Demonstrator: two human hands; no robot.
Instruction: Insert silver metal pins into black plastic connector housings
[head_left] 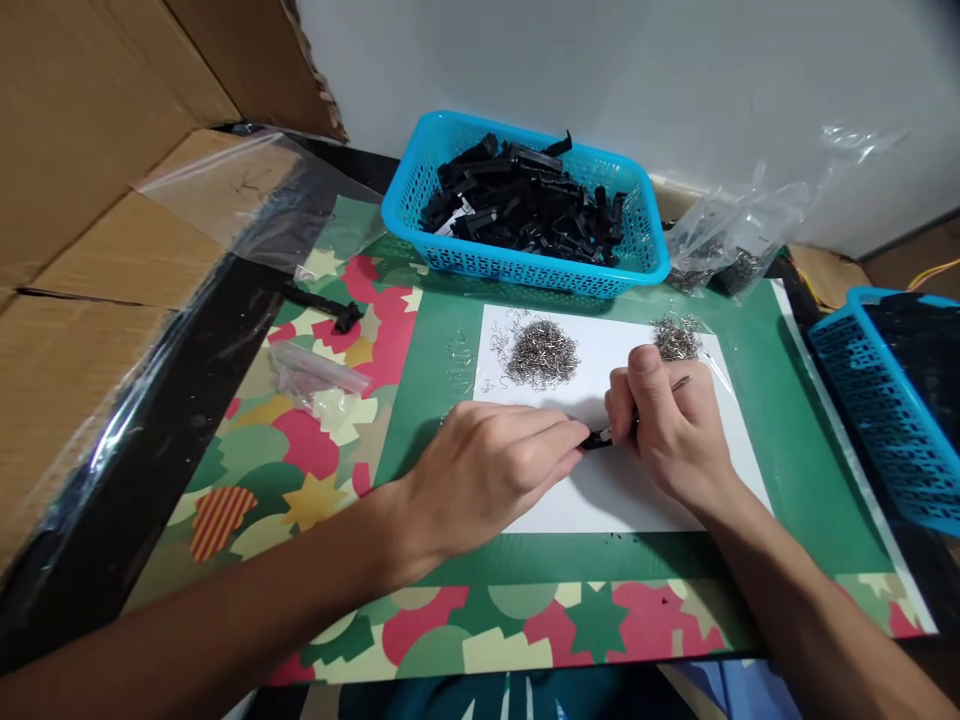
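Note:
My left hand (pixel 504 458) is closed, its fingers pinching a small black plastic part (pixel 598 440) over a sheet of white paper (pixel 577 510). My right hand (pixel 671 425) is curled into a fist at the part's other end, thumb on top. From that fist sticks out the tip of a slim metal tool (pixel 681 383); the rest of it is hidden by the fingers. Beyond my hands, a heap of tiny bent metal pieces (pixel 544 353) lies on the paper. A smaller heap of tiny metal pieces (pixel 675 337) sits just behind my right hand.
A blue basket (pixel 525 275) full of black plastic parts stands at the back. Another blue basket (pixel 885 420) is at the right edge. Plastic bags (pixel 739 245) lie back right. Left are a black part (pixel 326 305), a small clear bag (pixel 319 375) and cardboard (pixel 97 240).

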